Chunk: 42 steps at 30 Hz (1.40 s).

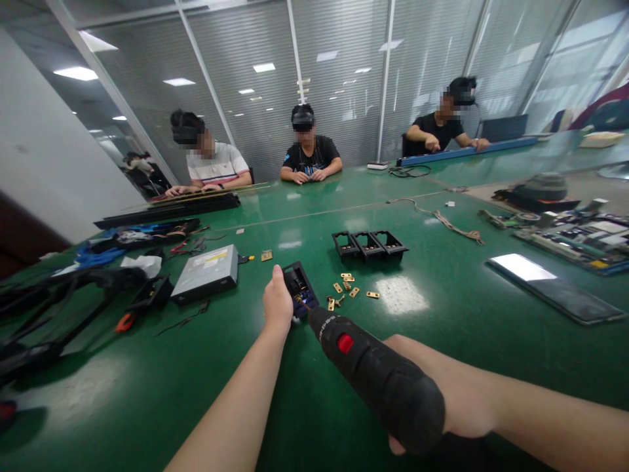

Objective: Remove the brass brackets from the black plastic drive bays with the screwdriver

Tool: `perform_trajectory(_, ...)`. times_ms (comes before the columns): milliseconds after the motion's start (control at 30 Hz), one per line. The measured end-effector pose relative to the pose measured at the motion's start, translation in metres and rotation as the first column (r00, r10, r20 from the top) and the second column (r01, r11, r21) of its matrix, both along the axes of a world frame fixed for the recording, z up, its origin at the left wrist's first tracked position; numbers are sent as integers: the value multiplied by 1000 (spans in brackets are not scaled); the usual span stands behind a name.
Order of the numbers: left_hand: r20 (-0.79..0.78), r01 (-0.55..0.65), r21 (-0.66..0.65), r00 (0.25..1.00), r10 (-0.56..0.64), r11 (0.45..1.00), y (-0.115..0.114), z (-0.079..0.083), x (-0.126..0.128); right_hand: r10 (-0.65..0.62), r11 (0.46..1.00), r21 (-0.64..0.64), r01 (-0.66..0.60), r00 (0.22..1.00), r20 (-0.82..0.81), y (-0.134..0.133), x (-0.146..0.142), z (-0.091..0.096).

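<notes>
Screwdriver hides right hand; tip indistinct.

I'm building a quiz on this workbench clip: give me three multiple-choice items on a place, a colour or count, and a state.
1. Where do the three empty black housings lie?
A. beyond the loose brass pieces
B. on the silver drive
C. under the left arm

2. What colour is the button on the electric screwdriver?
A. yellow
B. red
C. white

3. What is the left hand doing?
A. lying flat and empty
B. lifting a cable
C. steadying a small black housing on the green table

Answers: 1 A, the row sits farther up the table than the brass pieces. 2 B, a red button shows on the black body. 3 C, the hand grips the housing's side while the right hand aims the screwdriver's tip at it.
</notes>
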<state>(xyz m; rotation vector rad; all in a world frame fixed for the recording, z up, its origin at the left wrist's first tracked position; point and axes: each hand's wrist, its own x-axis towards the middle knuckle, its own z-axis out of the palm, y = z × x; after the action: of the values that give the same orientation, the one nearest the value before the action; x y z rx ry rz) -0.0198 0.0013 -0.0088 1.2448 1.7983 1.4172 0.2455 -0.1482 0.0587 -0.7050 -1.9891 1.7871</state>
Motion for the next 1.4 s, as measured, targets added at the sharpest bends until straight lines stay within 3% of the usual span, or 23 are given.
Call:
perform_trajectory(133, -7, 5, 4, 1000, -5, 1000, 2, -1, -1, -106, 987, -122, 104, 994, -15, -1, 2, -7)
perform_trajectory(267, -20, 10, 0, 1000, -10, 1000, 2, 0, -1, -118, 978, -171, 115, 993, -9, 0, 0, -10)
perform_trajectory(800, 2, -5, -5, 1000, 5, 1000, 3, -3, -2, -70, 975, -211, 67, 998, -6, 1, 3, 1)
perform_trajectory(1133, -4, -1, -8, 1000, 1, 1000, 4, -1, -1, -98, 980, -180, 90, 994, -37, 4, 2, -6)
perform_trajectory(1400, -31, -10, 15, 999, 10, 1000, 9, -4, -2, -99, 970, -228, 86, 994, -45, 3, 3, -6)
